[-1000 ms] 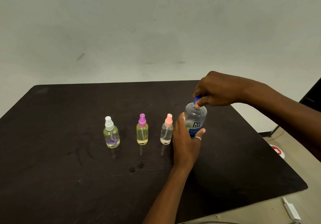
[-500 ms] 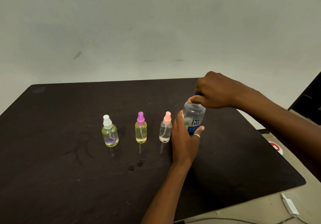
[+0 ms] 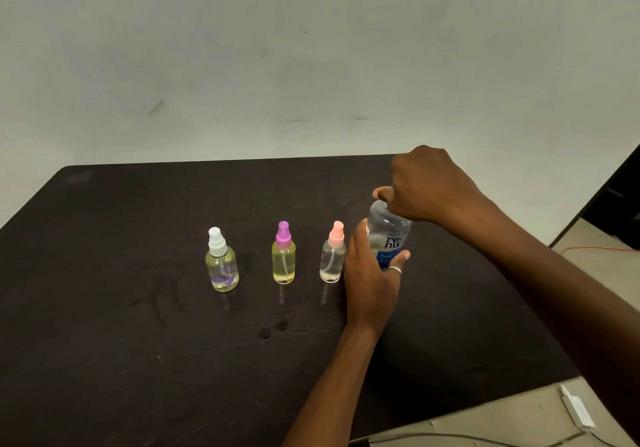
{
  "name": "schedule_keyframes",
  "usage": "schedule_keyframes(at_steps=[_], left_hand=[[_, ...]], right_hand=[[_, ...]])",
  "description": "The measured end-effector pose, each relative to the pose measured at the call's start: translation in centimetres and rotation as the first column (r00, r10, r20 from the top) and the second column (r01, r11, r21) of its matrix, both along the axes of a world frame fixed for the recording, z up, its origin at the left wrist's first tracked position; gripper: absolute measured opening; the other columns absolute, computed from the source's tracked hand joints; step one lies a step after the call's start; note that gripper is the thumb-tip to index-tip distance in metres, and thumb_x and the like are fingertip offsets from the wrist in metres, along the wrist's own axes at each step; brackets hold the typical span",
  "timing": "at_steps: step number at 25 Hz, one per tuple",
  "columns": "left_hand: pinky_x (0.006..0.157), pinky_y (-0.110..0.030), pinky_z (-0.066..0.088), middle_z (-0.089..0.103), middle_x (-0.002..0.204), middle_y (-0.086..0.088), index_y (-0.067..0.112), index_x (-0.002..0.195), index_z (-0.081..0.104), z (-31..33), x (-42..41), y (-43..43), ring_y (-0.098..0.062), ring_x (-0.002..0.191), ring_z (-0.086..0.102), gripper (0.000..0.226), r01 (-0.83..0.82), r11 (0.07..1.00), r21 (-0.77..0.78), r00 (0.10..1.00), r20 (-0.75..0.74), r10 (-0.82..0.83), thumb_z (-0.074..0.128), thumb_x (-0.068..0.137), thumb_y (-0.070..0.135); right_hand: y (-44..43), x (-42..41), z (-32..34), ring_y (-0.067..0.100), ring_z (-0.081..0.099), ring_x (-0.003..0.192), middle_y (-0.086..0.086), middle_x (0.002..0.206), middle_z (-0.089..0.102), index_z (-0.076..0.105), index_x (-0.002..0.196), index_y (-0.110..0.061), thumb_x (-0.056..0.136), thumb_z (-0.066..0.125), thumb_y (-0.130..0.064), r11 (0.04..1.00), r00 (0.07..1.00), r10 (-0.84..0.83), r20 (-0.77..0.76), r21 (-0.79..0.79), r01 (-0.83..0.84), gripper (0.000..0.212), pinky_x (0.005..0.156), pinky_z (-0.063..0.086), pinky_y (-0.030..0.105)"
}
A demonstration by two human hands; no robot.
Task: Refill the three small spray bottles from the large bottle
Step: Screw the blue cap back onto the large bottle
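- The left hand (image 3: 369, 273) grasps the large bottle (image 3: 389, 235) upright near the table (image 3: 104, 342)'s right edge.
- The right hand (image 3: 427, 186) is clenched over its cap (hidden).
- Three small spray bottles (image 3: 284, 256) stand in a row mid-table, just left.

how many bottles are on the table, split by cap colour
white-capped spray bottle: 1
purple-capped spray bottle: 1
pink-capped spray bottle: 1
large bottle, cap hidden under the right hand, body held by the left hand: 1
total: 4 bottles
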State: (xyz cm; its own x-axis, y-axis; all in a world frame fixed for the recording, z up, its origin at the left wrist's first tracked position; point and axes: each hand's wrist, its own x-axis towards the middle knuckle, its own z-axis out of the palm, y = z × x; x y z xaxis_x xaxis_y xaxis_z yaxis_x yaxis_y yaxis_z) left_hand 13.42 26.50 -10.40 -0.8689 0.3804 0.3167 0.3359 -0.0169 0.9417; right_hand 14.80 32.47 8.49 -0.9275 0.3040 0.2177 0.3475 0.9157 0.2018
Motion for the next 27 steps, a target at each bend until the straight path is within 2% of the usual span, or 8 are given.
schedule_keyframes(at_steps=[7,9,13,15,18,20,23,27], left_hand=[[0.105,-0.03,0.049,0.051,0.14,0.01,0.028,0.146,0.036,0.2,0.2,-0.1,-0.005,0.128,0.05,0.076,-0.004,1.0,0.027,1.0,0.023,0.003,0.079,0.083,0.03],[0.105,-0.031,0.049,0.05,0.14,0.01,0.029,0.146,0.035,0.2,0.3,-0.2,-0.006,0.129,0.05,0.076,0.007,0.999,0.038,1.0,0.024,-0.008,0.078,0.083,0.03],[0.104,-0.036,0.05,0.052,0.138,0.011,0.028,0.144,0.038,0.1,0.3,-0.2,-0.01,0.13,0.051,0.073,0.011,0.999,0.048,1.0,0.004,-0.011,0.079,0.083,0.032],[0.105,-0.037,0.05,0.052,0.139,0.012,0.028,0.144,0.038,0.0,0.2,-0.1,-0.01,0.132,0.05,0.074,0.018,0.999,0.028,1.0,0.001,-0.018,0.079,0.083,0.033],[0.104,-0.036,0.05,0.052,0.138,0.011,0.027,0.143,0.039,-0.2,0.0,0.0,-0.01,0.131,0.051,0.074,0.01,1.0,0.021,1.0,-0.022,-0.009,0.08,0.082,0.032],[0.103,-0.035,0.051,0.053,0.138,0.012,0.026,0.143,0.038,-0.1,0.0,0.0,-0.008,0.13,0.051,0.075,0.006,1.0,0.015,1.0,-0.016,-0.006,0.081,0.082,0.03],[0.103,-0.035,0.051,0.052,0.138,0.012,0.027,0.144,0.038,-0.1,0.0,0.0,-0.007,0.129,0.051,0.076,-0.002,1.0,0.002,1.0,-0.019,0.002,0.08,0.081,0.031],[0.103,-0.033,0.051,0.053,0.137,0.012,0.026,0.144,0.039,-0.3,-0.1,0.1,-0.007,0.129,0.052,0.075,0.003,1.0,-0.005,1.0,-0.02,-0.003,0.08,0.082,0.031]], right_hand=[[-2.1,-0.1,-0.7,0.022,0.051,0.07,0.006,0.072,0.049,0.06,0.083,-0.011,0.092,0.061,-0.028,0.99,0.987,-0.133,-0.09,-0.053,0.129,0.02,0.065,0.043,0.03],[-2.0,0.0,-0.8,0.021,0.051,0.068,0.005,0.069,0.048,0.064,0.085,-0.008,0.093,0.061,-0.032,0.99,0.986,-0.137,-0.094,-0.053,0.132,0.026,0.064,0.044,0.03],[-0.5,1.5,0.6,0.017,0.046,0.056,0.002,0.055,0.044,0.045,0.057,-0.009,0.091,0.045,-0.063,0.982,0.98,-0.175,-0.092,-0.087,0.167,0.064,0.059,0.036,0.03],[0.5,2.4,1.5,0.019,0.048,0.053,0.005,0.054,0.05,0.049,0.054,-0.009,0.091,0.038,-0.067,0.985,0.988,-0.134,-0.077,-0.116,0.125,0.07,0.055,0.036,0.029],[1.9,2.7,2.0,0.02,0.065,0.082,0.005,0.091,0.073,0.074,0.094,-0.014,0.095,0.046,-0.053,0.975,0.997,0.079,0.025,-0.211,-0.072,0.048,0.072,0.051,0.031],[2.0,2.7,2.0,0.016,0.064,0.102,0.001,0.118,0.07,0.069,0.119,-0.019,0.095,0.058,-0.033,0.952,0.978,0.198,0.07,-0.253,-0.174,0.03,0.086,0.048,0.027],[2.2,2.4,1.5,0.014,0.063,0.106,-0.002,0.12,0.069,0.068,0.121,-0.019,0.092,0.064,-0.016,0.942,0.971,0.236,0.044,-0.256,-0.218,0.03,0.083,0.04,0.019],[2.4,1.8,1.3,0.017,0.066,0.097,-0.001,0.107,0.074,0.074,0.11,-0.018,0.087,0.069,-0.019,0.948,0.98,0.2,0.0,-0.252,-0.193,0.023,0.083,0.05,0.029]])
